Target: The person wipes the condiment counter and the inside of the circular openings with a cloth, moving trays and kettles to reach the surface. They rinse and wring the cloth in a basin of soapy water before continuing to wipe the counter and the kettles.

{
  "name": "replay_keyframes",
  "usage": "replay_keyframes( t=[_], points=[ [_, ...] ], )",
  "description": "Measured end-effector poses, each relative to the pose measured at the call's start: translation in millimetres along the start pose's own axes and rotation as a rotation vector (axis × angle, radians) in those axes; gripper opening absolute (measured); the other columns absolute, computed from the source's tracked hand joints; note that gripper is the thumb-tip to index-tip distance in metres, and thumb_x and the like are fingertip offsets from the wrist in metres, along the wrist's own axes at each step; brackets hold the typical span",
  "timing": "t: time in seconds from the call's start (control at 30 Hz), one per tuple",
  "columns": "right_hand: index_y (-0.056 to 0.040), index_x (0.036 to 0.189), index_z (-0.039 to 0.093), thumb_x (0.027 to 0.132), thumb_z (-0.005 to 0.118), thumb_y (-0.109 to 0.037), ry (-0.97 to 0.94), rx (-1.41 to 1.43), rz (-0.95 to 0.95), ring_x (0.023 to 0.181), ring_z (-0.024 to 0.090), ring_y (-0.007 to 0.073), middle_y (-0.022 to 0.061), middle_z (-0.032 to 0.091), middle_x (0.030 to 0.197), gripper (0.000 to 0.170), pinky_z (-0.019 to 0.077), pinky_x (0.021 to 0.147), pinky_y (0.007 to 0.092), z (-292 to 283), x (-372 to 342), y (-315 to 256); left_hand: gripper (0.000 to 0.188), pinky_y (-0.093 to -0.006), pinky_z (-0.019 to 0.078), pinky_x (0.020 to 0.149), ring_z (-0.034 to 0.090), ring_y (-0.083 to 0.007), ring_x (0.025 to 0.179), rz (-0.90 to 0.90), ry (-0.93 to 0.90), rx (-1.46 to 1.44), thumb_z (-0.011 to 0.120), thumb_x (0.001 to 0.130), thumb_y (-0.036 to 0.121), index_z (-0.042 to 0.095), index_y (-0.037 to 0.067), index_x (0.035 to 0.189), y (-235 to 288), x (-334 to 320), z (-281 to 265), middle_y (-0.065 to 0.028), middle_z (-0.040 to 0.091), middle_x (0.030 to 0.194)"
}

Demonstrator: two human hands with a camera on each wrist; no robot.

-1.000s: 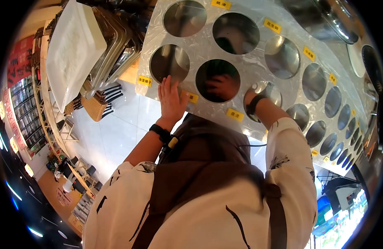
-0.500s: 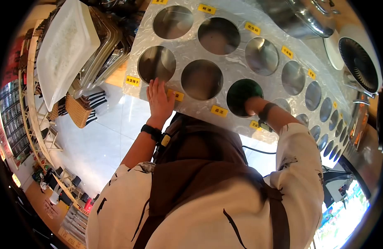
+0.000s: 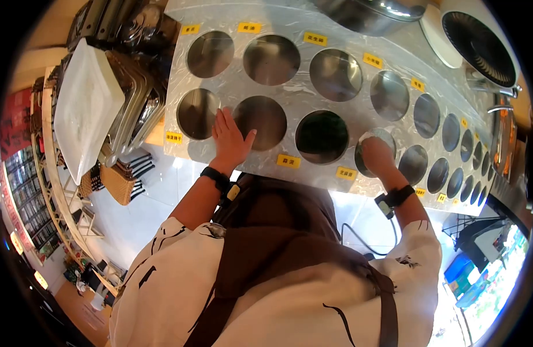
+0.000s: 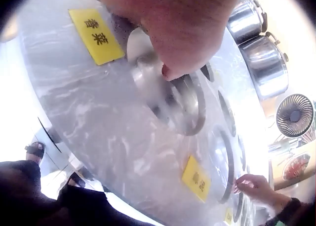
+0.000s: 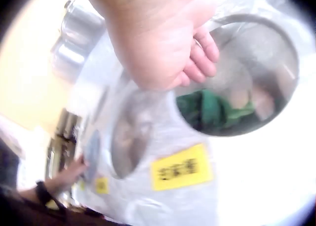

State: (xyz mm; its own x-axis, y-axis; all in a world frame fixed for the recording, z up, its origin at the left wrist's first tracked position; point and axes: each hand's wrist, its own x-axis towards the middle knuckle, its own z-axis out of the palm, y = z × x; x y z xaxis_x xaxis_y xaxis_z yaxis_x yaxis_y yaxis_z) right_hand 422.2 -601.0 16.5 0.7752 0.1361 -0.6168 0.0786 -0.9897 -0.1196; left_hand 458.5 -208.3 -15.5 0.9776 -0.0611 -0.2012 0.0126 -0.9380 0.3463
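Observation:
In the head view my left hand [image 3: 232,139] rests on the plastic-covered counter [image 3: 237,160], fingers straight, between the first two front holes. The left wrist view shows the same hand [image 4: 190,28] over a steel hole, its fingers largely hidden. My right hand [image 3: 377,156] is at the fourth front hole. In the right wrist view the right hand [image 5: 163,48] has loosely curled fingers at that hole's rim, with nothing visible between them. A green cloth [image 5: 210,110] lies inside the hole below them. Dark green also shows in the third front hole [image 3: 321,137] in the head view.
Two rows of round steel-lined holes run along the counter, with yellow labels [image 3: 288,161] beside them. A lidded steel pot [image 3: 370,14] and a black fan [image 3: 479,47] stand behind. White and steel trays [image 3: 90,110] are stacked at the left.
The right hand has moved from the third front hole to the fourth, and its wrist now shows above the counter. The left hand stays near the first two holes. The head view has shifted.

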Motion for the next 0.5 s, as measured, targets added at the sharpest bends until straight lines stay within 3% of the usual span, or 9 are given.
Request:
replay_keyframes(
  t=[0.03,0.1,0.13,0.2,0.23,0.33,0.37,0.43,0.5],
  points=[
    [-0.0072,0.099,0.063,0.076,0.054,-0.014,0.004,0.010,0.006,0.099,0.057,0.0325,0.0129,0.062,0.104,0.026,0.0469,0.082,0.0407,3,-1,9,0.094,-0.0525,0.0162,0.107,0.018,-0.0436,0.133,0.006,-0.012,0.043,0.062,0.080,0.041,0.009,-0.007,0.140,0,1,2,-0.0310,0.016,0.143],
    [-0.0105,0.113,0.058,0.077,0.054,-0.015,0.118,-0.104,-0.399,0.113,0.049,0.0328,0.0136,0.054,0.122,0.037,0.0397,0.095,0.0390,11,3,23,0.098,-0.0528,0.0162,0.107,0.018,-0.0441,0.133,0.010,-0.022,0.095,0.063,0.079,0.043,0.005,-0.008,0.140,-1,0,3,-0.0317,0.014,0.143],
    [-0.0105,0.113,0.058,0.077,0.054,-0.015,0.125,-0.098,-0.404,0.113,0.049,0.0328,0.0136,0.054,0.122,0.037,0.0397,0.095,0.0390,15,10,27,0.099,-0.0530,0.0163,0.107,0.018,-0.0443,0.132,0.028,-0.037,0.123,0.062,0.079,0.044,0.004,-0.008,0.140,-2,1,3,-0.0316,0.013,0.143],
    [-0.0083,0.122,0.052,0.078,0.055,-0.019,-0.157,-0.235,-0.666,0.126,0.038,0.0291,0.0142,0.043,0.136,0.046,0.0290,0.106,0.0372,23,31,30,0.101,-0.0533,0.0164,0.106,0.017,-0.0445,0.132,0.040,-0.042,0.163,0.062,0.079,0.046,0.003,-0.008,0.140,-4,3,3,-0.0315,0.012,0.143],
    [-0.0083,0.122,0.052,0.078,0.055,-0.019,-0.149,-0.233,-0.675,0.126,0.038,0.0291,0.0142,0.043,0.136,0.046,0.0290,0.106,0.0372,34,43,31,0.101,-0.0534,0.0165,0.106,0.018,-0.0448,0.132,0.040,-0.050,0.176,0.062,0.079,0.046,0.003,-0.008,0.140,-3,3,3,-0.0317,0.012,0.143],
    [-0.0067,0.128,0.046,0.079,0.054,-0.029,0.030,0.170,-0.765,0.134,0.027,0.0304,0.0137,0.033,0.144,0.055,0.0192,0.112,0.0424,93,90,31,0.103,-0.0539,0.0171,0.106,0.018,-0.0459,0.131,0.031,-0.050,0.197,0.063,0.078,0.047,0.003,-0.008,0.140,0,3,3,-0.0322,0.012,0.143],
    [-0.0067,0.128,0.046,0.079,0.054,-0.029,0.031,0.172,-0.771,0.134,0.027,0.0304,0.0137,0.033,0.144,0.055,0.0192,0.112,0.0424,121,112,26,0.104,-0.0542,0.0178,0.105,0.019,-0.0465,0.130,0.032,-0.048,0.200,0.063,0.077,0.048,0.002,-0.008,0.140,1,3,4,-0.0323,0.012,0.142],
    [-0.0088,0.121,0.053,0.081,0.048,-0.030,0.532,0.274,-1.166,0.126,0.042,0.0269,0.0128,0.048,0.132,0.046,0.0328,0.104,0.0407,163,148,10,0.105,-0.0546,0.0187,0.105,0.019,-0.0470,0.130,0.022,-0.059,0.210,0.064,0.076,0.049,0.003,-0.008,0.140,6,4,1,-0.0325,0.013,0.142],
    [-0.0071,0.122,0.054,0.080,0.050,-0.029,0.486,0.166,-1.144,0.123,0.044,0.0295,0.0125,0.047,0.133,0.047,0.0333,0.103,0.0429,123,146,-11,0.107,-0.0549,0.0197,0.104,0.020,-0.0474,0.129,0.017,-0.063,0.215,0.065,0.075,0.049,0.003,-0.008,0.140,8,5,0,-0.0326,0.013,0.142]
  ],
)
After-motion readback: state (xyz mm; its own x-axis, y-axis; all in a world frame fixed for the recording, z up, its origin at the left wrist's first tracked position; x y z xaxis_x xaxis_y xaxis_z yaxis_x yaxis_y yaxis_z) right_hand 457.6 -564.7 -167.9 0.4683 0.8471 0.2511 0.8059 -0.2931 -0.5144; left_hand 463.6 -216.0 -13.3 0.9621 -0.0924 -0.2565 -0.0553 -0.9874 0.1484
